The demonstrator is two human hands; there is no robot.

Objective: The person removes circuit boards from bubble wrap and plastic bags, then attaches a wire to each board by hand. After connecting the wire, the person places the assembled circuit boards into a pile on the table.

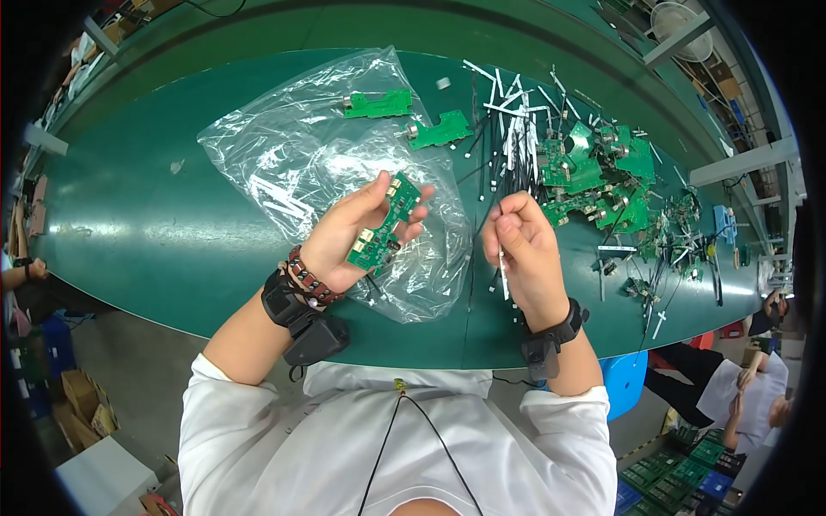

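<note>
A green circuit board point(385, 225) with white connectors lies tilted in my left hand point(340, 230), the thumb on one edge and the fingers behind the other. My right hand point(529, 245) pinches a thin dark cable with a white strip point(503, 273) hanging below the fingers. A clear plastic bag point(284, 163) is spread flat beneath my left hand. Two more green boards point(380, 104) point(440, 131) rest on its far right part. Just beyond my right hand lies a bundle of black cables with white strips point(520, 146).
Right of the cables is a pile of green boards point(632, 159). Farther right lie tangled small boards and wires point(680, 224) and a light blue object point(724, 224). The green table point(129, 224) curves around me. A blue stool point(624, 383) stands below its edge; other people are at both sides.
</note>
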